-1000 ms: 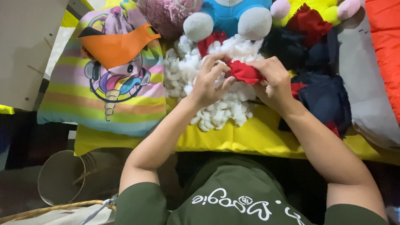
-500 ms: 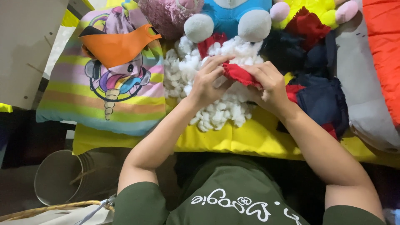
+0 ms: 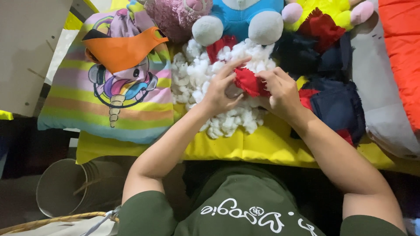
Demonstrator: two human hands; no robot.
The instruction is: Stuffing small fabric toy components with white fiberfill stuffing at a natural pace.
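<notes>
A small red fabric piece (image 3: 248,81) is held between both hands over a heap of white stuffing (image 3: 205,78) on the yellow cloth (image 3: 245,146). My left hand (image 3: 222,88) grips the red piece's left edge, with fingers partly pushed into it. On its right side my right hand (image 3: 281,92) pinches it. Part of the red piece is hidden under my fingers.
A striped unicorn cushion (image 3: 109,105) with an orange fabric piece (image 3: 124,52) lies at the left. Pink (image 3: 175,15), blue (image 3: 238,19) and yellow (image 3: 332,8) plush toys line the back. Dark blue and red fabric scraps (image 3: 337,102) sit right. A grey bucket (image 3: 65,188) stands lower left.
Both hands have shifted slightly down and toward me with the red piece. My left fingers have opened out more over it.
</notes>
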